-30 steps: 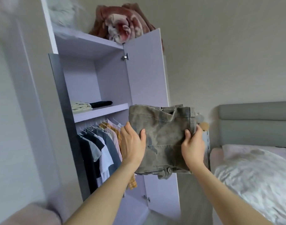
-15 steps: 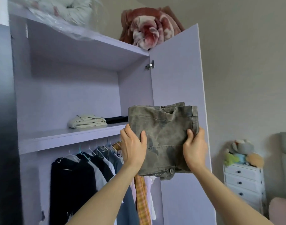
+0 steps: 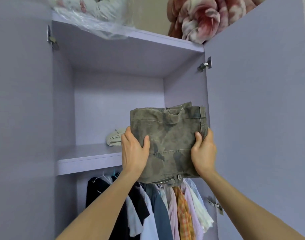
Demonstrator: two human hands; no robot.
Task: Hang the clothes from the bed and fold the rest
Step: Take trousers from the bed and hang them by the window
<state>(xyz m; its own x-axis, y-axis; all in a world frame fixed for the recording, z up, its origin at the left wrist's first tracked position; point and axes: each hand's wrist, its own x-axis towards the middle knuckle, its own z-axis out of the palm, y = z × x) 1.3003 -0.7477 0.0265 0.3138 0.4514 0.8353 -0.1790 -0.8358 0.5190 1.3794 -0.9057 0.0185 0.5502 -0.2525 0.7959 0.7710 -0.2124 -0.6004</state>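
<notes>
Here both hands hold a folded pair of olive-grey camouflage trousers (image 3: 167, 141) up in front of the open lilac wardrobe (image 3: 117, 104). The left hand (image 3: 133, 151) has its grip closed on the bundle's left edge, thumb across the front and fingers behind; the right hand (image 3: 203, 151) grasps the right edge the same way. The trousers are in the air, level with the wardrobe's middle shelf (image 3: 89, 156) and just before its front edge, zip and button at the bottom. On that shelf lies a folded beige garment (image 3: 113, 139), partly hidden behind the left hand. Below, shirts on hangers (image 3: 165, 208) fill the rail. A bagged quilt (image 3: 96, 9) and a red-flowered blanket (image 3: 203, 18) sit on top. The right door (image 3: 259, 118) stands open.
</notes>
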